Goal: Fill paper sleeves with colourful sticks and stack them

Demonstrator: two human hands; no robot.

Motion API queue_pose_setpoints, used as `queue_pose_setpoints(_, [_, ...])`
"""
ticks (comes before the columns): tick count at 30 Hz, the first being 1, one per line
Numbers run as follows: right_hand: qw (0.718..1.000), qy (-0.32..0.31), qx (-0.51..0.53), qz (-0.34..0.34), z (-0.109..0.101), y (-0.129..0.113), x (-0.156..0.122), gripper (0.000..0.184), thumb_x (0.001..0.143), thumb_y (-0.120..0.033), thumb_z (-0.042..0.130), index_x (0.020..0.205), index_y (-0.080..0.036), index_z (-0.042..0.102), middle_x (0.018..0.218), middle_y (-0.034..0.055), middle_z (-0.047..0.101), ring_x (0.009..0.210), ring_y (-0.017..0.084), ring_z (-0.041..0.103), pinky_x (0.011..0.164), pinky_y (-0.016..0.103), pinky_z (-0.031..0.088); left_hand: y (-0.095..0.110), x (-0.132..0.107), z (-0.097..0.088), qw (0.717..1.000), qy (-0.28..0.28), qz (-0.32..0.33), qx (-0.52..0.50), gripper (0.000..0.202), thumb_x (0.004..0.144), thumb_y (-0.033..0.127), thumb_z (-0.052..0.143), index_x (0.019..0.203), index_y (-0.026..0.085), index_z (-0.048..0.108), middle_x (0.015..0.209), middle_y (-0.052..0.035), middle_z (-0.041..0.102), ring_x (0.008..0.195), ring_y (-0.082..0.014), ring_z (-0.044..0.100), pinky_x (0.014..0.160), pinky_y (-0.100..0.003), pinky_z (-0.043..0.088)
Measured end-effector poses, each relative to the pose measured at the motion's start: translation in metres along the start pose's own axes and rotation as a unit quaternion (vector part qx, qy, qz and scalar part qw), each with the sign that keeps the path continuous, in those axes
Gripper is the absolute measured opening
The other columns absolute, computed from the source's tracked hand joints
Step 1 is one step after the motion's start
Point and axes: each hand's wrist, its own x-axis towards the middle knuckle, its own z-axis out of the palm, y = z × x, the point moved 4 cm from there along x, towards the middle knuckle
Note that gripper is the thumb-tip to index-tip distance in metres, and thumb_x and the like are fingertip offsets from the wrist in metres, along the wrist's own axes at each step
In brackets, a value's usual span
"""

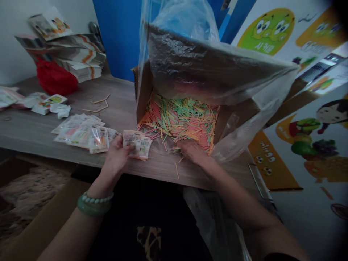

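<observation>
My left hand [118, 152] is closed on a small fan of printed clear packets [137, 145], held upright just above the table edge. My right hand [191, 150] is at the front of an open cardboard box lined with clear plastic. Its fingers are pinched together around a few thin coloured sticks [175, 149], partly blurred. Behind it, a heap of pink, green, yellow and orange sticks [185, 119] fills the box mouth. Left of my left hand lie more packets [77, 132], overlapping, with coloured sticks visible inside some.
Two loose sticks lie near the table's front edge, one stick [177, 170] pointing toward me. Bent sticks [100, 105] rest farther back. A red bag [56, 78] and stacked printed cartons [81, 69] stand at the left rear. The plastic liner [236, 145] spills over the box's right side.
</observation>
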Motion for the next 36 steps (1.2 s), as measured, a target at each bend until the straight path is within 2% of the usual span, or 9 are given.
queue_pose_setpoints(4, [0.998, 0.046, 0.039, 0.031, -0.004, 0.013, 0.001, 0.014, 0.092, -0.018, 0.051, 0.092, -0.024, 0.063, 0.098, 0.0070, 0.067, 0.096, 0.023, 0.062, 0.087, 0.036, 0.049, 0.005, -0.014, 0.009, 0.997, -0.020, -0.066, -0.035, 0.019, 0.060, 0.014, 0.071, 0.079, 0.019, 0.069, 0.076, -0.0006, 0.070, 0.069, -0.0162, 0.062, 0.069, -0.029, 0.052])
queue_pose_setpoints(8, [0.987, 0.111, 0.072, 0.094, 0.003, 0.025, 0.003, 0.009, 0.091, -0.025, 0.046, 0.086, -0.024, 0.053, 0.096, 0.0072, 0.061, 0.093, 0.023, 0.058, 0.086, 0.038, 0.048, 0.003, -0.020, 0.012, 0.995, -0.019, -0.084, -0.051, 0.013, 0.056, 0.015, 0.077, 0.064, 0.020, 0.068, 0.071, -0.0006, 0.070, 0.069, -0.0169, 0.063, 0.067, -0.029, 0.054])
queue_pose_setpoints(14, [0.949, 0.194, 0.155, 0.193, 0.007, 0.040, -0.004, 0.009, 0.091, -0.035, 0.045, 0.088, -0.026, 0.045, 0.080, 0.0031, 0.058, 0.074, 0.022, 0.055, 0.074, 0.035, 0.047, -0.006, -0.028, 0.020, 0.985, -0.065, -0.131, -0.090, 0.030, 0.058, 0.023, 0.082, 0.087, 0.019, 0.074, 0.082, -0.0041, 0.076, 0.068, -0.0187, 0.068, 0.066, -0.031, 0.057])
queue_pose_setpoints(18, [0.931, 0.224, 0.215, 0.190, -0.002, 0.040, -0.005, 0.017, 0.088, -0.039, 0.047, 0.095, -0.025, 0.051, 0.092, 0.0059, 0.064, 0.086, 0.023, 0.060, 0.078, 0.036, 0.049, -0.009, -0.031, 0.021, 0.986, -0.070, -0.130, -0.081, 0.030, 0.058, 0.024, 0.081, 0.087, 0.021, 0.072, 0.077, -0.0017, 0.075, 0.063, -0.0181, 0.067, 0.059, -0.029, 0.054])
queue_pose_setpoints(21, [0.923, 0.235, 0.241, 0.187, -0.006, 0.039, -0.003, 0.022, 0.088, -0.045, 0.047, 0.089, -0.024, 0.055, 0.087, 0.0053, 0.066, 0.083, 0.023, 0.061, 0.077, 0.035, 0.050, -0.008, -0.033, 0.022, 0.989, -0.069, -0.118, -0.063, 0.026, 0.058, 0.023, 0.081, 0.082, 0.020, 0.074, 0.075, -0.0024, 0.075, 0.064, -0.0170, 0.066, 0.061, -0.028, 0.053])
queue_pose_setpoints(25, [0.931, 0.224, 0.219, 0.187, -0.006, 0.041, -0.002, 0.032, 0.092, -0.051, 0.046, 0.077, -0.025, 0.056, 0.077, 0.0044, 0.068, 0.074, 0.022, 0.062, 0.069, 0.032, 0.049, -0.003, -0.035, 0.020, 0.991, -0.062, -0.107, -0.053, 0.025, 0.058, 0.023, 0.081, 0.083, 0.020, 0.075, 0.080, -0.0026, 0.076, 0.068, -0.0189, 0.067, 0.067, -0.030, 0.055])
queue_pose_setpoints(28, [0.926, 0.255, 0.179, 0.211, -0.013, 0.043, -0.006, 0.033, 0.093, -0.052, 0.047, 0.074, -0.026, 0.052, 0.077, 0.0044, 0.067, 0.078, 0.024, 0.064, 0.073, 0.035, 0.050, -0.002, -0.037, 0.017, 0.990, -0.056, -0.112, -0.058, 0.029, 0.061, 0.027, 0.083, 0.088, 0.020, 0.075, 0.085, -0.0037, 0.077, 0.072, -0.0196, 0.069, 0.069, -0.031, 0.056])
queue_pose_setpoints(32, [0.898, 0.299, 0.262, 0.189, -0.022, 0.013, -0.010, 0.027, 0.095, -0.049, 0.042, 0.083, -0.027, 0.049, 0.079, 0.0044, 0.069, 0.081, 0.024, 0.067, 0.083, 0.040, 0.052, -0.002, -0.038, 0.017, 0.991, -0.066, -0.102, -0.061, 0.025, 0.065, 0.026, 0.081, 0.087, 0.020, 0.073, 0.085, -0.0033, 0.077, 0.073, -0.0191, 0.069, 0.069, -0.030, 0.056])
queue_pose_setpoints(36, [0.853, 0.239, 0.441, 0.144, 0.005, -0.049, -0.002, 0.016, 0.092, -0.040, 0.046, 0.093, -0.025, 0.051, 0.079, 0.0034, 0.069, 0.079, 0.021, 0.067, 0.083, 0.037, 0.054, -0.002, -0.036, 0.022, 0.990, -0.085, -0.093, -0.063, 0.022, 0.067, 0.022, 0.077, 0.089, 0.020, 0.072, 0.084, -0.0022, 0.076, 0.071, -0.0185, 0.068, 0.068, -0.031, 0.056])
